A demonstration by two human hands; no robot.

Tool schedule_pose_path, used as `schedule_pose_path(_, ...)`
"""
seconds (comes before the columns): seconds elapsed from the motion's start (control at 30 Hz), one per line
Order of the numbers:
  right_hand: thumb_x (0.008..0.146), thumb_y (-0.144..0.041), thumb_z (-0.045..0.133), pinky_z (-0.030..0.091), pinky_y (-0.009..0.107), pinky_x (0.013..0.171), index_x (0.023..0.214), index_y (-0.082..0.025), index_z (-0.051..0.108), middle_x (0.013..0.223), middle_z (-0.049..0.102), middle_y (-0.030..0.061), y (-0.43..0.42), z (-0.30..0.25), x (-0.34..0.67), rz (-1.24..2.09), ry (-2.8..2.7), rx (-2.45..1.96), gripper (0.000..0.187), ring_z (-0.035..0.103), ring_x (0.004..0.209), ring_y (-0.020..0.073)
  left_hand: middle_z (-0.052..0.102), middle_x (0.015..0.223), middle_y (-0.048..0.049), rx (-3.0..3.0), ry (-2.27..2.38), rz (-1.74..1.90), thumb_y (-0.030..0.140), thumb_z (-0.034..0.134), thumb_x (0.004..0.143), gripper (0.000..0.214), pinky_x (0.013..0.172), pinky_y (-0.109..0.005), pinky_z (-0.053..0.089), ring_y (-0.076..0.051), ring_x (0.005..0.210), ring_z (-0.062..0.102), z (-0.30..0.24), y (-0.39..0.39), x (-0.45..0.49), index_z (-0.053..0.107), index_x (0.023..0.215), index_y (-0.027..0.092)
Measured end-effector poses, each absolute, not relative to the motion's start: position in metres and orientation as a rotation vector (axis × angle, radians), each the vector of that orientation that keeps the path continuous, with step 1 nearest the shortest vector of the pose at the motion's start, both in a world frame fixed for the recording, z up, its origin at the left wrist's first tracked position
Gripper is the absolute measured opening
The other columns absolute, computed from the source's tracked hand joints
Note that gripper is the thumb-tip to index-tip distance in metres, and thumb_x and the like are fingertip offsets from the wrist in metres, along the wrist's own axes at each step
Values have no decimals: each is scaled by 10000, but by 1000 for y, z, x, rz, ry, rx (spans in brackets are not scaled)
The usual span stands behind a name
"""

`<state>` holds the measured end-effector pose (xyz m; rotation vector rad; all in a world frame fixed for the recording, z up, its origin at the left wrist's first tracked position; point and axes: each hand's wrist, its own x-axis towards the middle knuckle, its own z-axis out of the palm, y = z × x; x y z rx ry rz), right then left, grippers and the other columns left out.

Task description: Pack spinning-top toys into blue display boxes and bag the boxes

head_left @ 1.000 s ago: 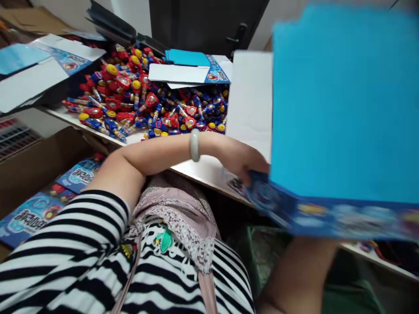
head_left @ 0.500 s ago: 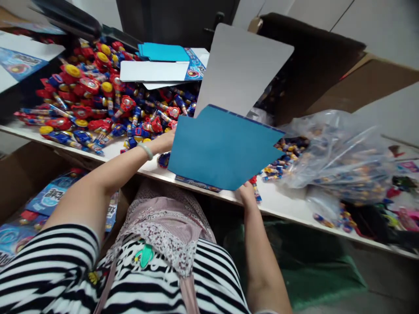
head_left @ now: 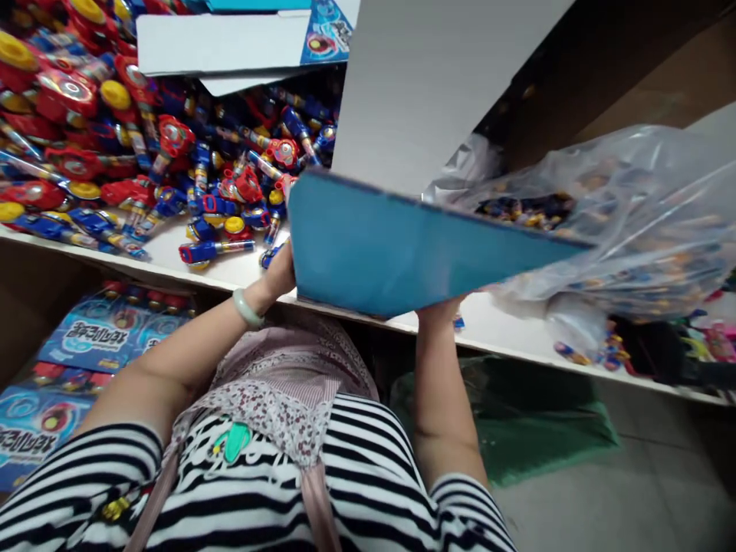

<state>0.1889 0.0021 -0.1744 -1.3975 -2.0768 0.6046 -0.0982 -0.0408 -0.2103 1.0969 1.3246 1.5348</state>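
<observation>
A partly folded cardboard display box is between my hands, its blue panel tilted toward me and a tall pale back flap standing up behind it. My left hand, with a bangle on the wrist, grips the box's left edge; some fingers are hidden behind the card. Under the lower right edge, my right hand holds the card, its fingers mostly covered by the panel. Just left of the box lies a heap of red and blue plastic toys with yellow caps and clear tubes.
Flat box pieces rest on the toy heap. A clear plastic bag of small toys fills the bench's right side. Below the white bench edge are packed blue boxes at left and a green sack at right.
The view has come closer to the bench. The box's blue panel has tilted and looks narrower. My left hand has moved down its left edge; my right hand has slid further under the card.
</observation>
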Motion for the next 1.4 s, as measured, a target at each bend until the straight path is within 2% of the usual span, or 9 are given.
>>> schedule_pose_path(0.17,875,-688,-163,489,508,1034,1571,-120,292,1207,651,195,22,-188,159,754,-1770,-1347,1008,581,1275,306,697,937,-93,1012,1235,1530,727,443,911,578,938,-434,573,-263,1068,664,-213,-9,-89,627,930,180)
schedule_pose_path(0.37,904,-628,370,509,460,996,1361,-171,575,1216,645,165,30,-168,173,470,-1737,-1412,678,623,1133,276,645,1213,-139,1257,1452,1822,755,500,877,660,1058,-390,486,-243,1157,611,-212,-27,-81,569,1180,173)
schedule_pose_path(0.53,871,-525,548,558,402,766,1621,-178,104,1051,719,108,63,-97,190,448,-1975,-1465,938,677,735,225,670,1206,-153,1466,1540,1560,640,407,974,558,1052,-424,485,-259,1132,627,-207,-26,-83,600,1188,162)
schedule_pose_path(0.67,900,-510,529,551,386,721,1522,-187,421,984,743,109,106,-69,183,493,-2275,-1490,709,684,736,241,599,1356,-193,1622,1578,1502,489,353,1027,512,1156,-470,419,-280,1307,553,-213,-24,-82,533,1356,140)
schedule_pose_path(0.8,961,-485,447,515,333,599,1149,-161,692,755,725,77,147,-63,167,838,-2613,-1673,448,635,577,193,220,1657,-175,1846,1615,1500,254,349,1019,557,1278,-510,234,-269,1567,189,-226,-22,-79,275,1567,189)
schedule_pose_path(0.9,980,-467,462,473,349,620,976,-156,725,649,690,69,166,-55,151,542,-2950,-1798,407,580,516,171,111,1689,-142,2012,1638,1365,136,352,981,605,1276,-558,214,-286,1587,80,-230,-20,-77,279,1573,240)
schedule_pose_path(1.0,972,-433,512,435,386,682,847,-149,737,583,648,71,174,-46,139,310,-3075,-1780,383,558,523,176,90,1685,-173,2056,1701,1287,174,404,989,596,1264,-589,227,-324,1584,50,-228,-21,-77,279,1571,204)
schedule_pose_path(1.2,938,-509,542,411,337,627,727,-204,695,567,593,19,167,-29,147,511,-3027,-1643,401,526,547,159,137,1683,-145,2010,1691,1374,277,441,1009,553,1276,-548,242,-295,1579,130,-222,-30,-82,311,1545,235)
schedule_pose_path(1.4,950,-413,517,368,276,662,835,-122,719,609,573,-10,160,-36,151,567,-2931,-1502,373,496,597,89,258,1637,-151,2001,1712,1493,288,467,1004,482,1271,-549,250,-286,1544,251,-224,-34,-91,400,1478,232)
